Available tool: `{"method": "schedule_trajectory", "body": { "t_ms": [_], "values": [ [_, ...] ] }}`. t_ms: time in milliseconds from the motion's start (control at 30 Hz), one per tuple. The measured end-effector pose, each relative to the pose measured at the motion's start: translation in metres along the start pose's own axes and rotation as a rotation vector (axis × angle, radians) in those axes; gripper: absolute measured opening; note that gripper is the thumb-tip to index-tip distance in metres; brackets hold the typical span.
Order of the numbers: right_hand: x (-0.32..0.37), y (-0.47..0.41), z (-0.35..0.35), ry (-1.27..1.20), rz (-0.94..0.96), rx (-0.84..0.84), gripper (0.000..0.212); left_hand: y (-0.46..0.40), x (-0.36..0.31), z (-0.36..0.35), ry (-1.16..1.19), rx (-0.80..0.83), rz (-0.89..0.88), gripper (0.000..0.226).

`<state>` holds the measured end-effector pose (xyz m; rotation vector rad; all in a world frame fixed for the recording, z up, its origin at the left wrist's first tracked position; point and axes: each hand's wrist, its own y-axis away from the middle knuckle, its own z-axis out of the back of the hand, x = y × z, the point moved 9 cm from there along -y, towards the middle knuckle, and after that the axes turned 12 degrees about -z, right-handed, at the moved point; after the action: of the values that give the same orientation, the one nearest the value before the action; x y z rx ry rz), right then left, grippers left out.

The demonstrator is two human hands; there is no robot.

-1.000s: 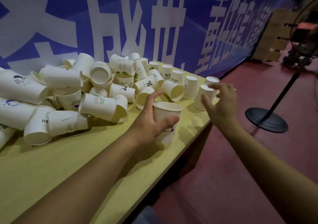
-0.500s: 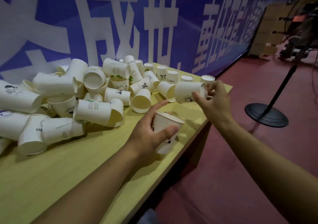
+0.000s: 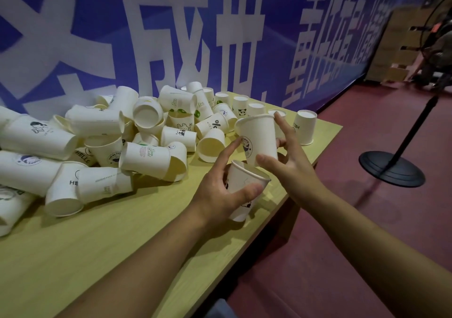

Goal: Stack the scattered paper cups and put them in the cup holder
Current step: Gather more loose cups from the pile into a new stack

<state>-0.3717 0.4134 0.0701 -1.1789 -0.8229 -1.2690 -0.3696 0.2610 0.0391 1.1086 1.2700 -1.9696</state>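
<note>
Your left hand grips the lower cup; your right hand holds the upper cup at 1 o'clock. Line up the rims, then seat it straight.

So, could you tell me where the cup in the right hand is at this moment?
In the head view, right of centre: the right hand holds the cup upright just above the left hand's cup, near the table edge.
</note>
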Motion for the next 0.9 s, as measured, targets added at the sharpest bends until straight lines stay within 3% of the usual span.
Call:
{"method": "schedule_trajectory", "body": {
  "t_ms": [133, 367, 500, 600, 667, 767, 900],
  "values": [
    [0.005, -0.003, -0.006, -0.018, -0.005, 0.055, 0.084, -0.001, 0.001, 0.004, 0.003, -0.019, -0.008, 0.095],
    [-0.013, -0.006, -0.011, -0.235, -0.027, -0.01, 0.035, -0.002, 0.007, 0.02, -0.03, -0.12, -0.021, 0.091],
    [-0.018, 0.003, -0.022, -0.266, 0.01, 0.017, 0.025, -0.002, 0.011, 0.027, -0.049, -0.168, -0.037, 0.096],
    [-0.024, 0.007, -0.031, -0.282, -0.029, 0.045, 0.026, -0.003, 0.015, 0.035, -0.084, -0.209, -0.04, 0.071],
    [-0.025, 0.006, -0.036, -0.239, -0.039, 0.079, 0.025, -0.002, 0.019, 0.041, -0.099, -0.26, -0.036, 0.057],
    [-0.026, -0.008, -0.038, -0.127, -0.058, 0.113, 0.021, -0.001, 0.025, 0.051, -0.103, -0.367, -0.009, 0.055],
    [-0.011, -0.064, -0.015, 0.373, 0.046, -0.173, 0.025, 0.001, 0.031, 0.062, -0.023, -0.483, 0.03, 0.057]
  ]
}}
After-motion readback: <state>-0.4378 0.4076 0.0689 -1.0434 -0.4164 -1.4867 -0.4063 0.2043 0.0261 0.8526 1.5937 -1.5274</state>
